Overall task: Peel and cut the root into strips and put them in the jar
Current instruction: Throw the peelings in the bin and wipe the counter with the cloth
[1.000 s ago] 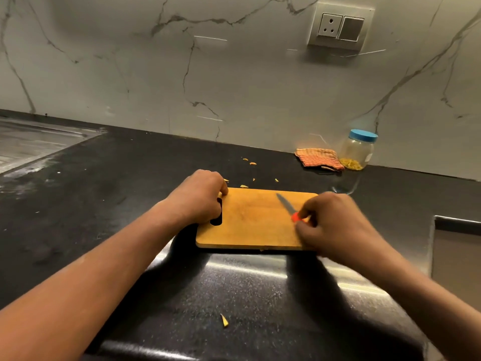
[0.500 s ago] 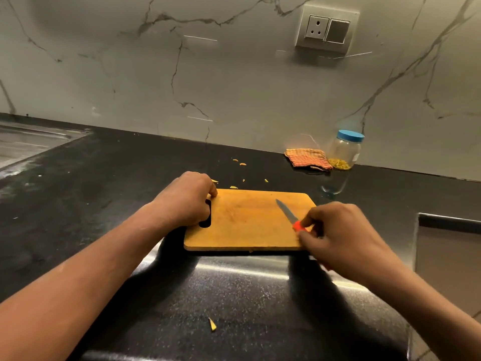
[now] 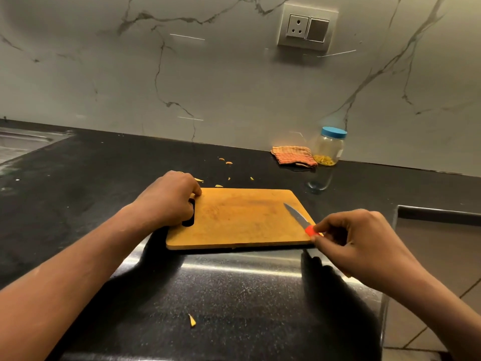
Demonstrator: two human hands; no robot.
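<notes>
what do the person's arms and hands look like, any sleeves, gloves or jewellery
The left hand and right hand wear no gloves. The left forearm and right forearm show no sleeve, watch or bracelet anywhere in view. A small glint at the left knuckles could be a ring, but it is too small to tell.

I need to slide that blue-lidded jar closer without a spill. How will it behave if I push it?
The jar looks mostly empty, just yellow strips at the bottom, so probably light. It stands tall and upright, so a push near the lid may tip it. Its lid is on, so a spill seems unlikely.
</notes>
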